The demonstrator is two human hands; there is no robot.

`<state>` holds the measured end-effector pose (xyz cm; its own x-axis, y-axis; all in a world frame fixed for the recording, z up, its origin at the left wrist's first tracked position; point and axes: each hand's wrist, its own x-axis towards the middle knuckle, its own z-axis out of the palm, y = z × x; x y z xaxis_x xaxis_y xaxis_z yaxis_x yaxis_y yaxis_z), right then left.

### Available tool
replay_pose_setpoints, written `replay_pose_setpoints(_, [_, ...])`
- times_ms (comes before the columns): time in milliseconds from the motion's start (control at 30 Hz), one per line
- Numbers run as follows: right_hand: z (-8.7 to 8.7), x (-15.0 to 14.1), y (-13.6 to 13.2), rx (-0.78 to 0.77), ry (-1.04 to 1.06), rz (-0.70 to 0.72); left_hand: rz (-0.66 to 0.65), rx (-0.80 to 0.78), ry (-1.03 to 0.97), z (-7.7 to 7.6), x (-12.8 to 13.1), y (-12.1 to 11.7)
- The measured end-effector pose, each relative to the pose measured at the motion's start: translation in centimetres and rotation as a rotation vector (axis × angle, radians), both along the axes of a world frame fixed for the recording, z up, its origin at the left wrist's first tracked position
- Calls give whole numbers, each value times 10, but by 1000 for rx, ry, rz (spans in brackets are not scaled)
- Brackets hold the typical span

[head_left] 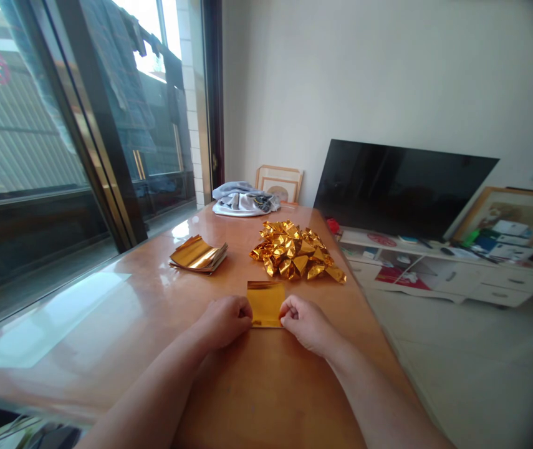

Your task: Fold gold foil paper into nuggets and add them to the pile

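A sheet of gold foil paper [267, 303] lies on the wooden table between my two hands, its near edge slightly turned up. My left hand [229, 319] pinches its left side near the lower corner. On the opposite side, my right hand [307, 323] pinches the lower right corner. Beyond the left hand is a stack of gold foil sheets [197, 254], loosely piled and curling. A heap of folded gold foil pieces [294, 249] sits beyond the right hand, near the table's right edge.
The glossy wooden table [154, 330] stretches away from me. At its far end lies bundled cloth [242, 199] before leaning picture frames [287, 178]. A black television [401, 187] stands on a white cabinet [448, 274] to the right. Sliding glass doors [107, 112] are at left.
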<state>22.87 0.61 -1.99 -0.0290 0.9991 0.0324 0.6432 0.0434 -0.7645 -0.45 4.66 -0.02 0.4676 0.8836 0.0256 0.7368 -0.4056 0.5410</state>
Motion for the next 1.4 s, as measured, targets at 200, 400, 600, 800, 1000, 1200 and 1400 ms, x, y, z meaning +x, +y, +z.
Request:
replay_pose_setpoints(200, [1, 0, -1, 3, -18, 4, 11, 4, 33, 5, 2, -4])
replay_pose_setpoints(400, [2, 0, -1, 29, -45, 23, -25, 89, 74, 9, 2, -9])
replay_pose_setpoints(600, [3, 1, -1, 34, -58, 50, -176, 289, 82, 14, 9, -19])
replay_pose_setpoints(800, [-1, 2, 0, 43, -64, 49, -357, 304, 120, 16, 15, -24])
replay_pose_setpoints(1000, [-2, 3, -1, 77, -97, 51, -386, 280, 129, 16, 16, -24])
replay_pose_setpoints(1200, [18, 8, -10, 105, -150, 5, -362, 259, 99, 16, 17, -27])
replay_pose_setpoints(1400, [49, 4, -30, 101, -373, 78, -347, 238, 108, 17, 18, -28])
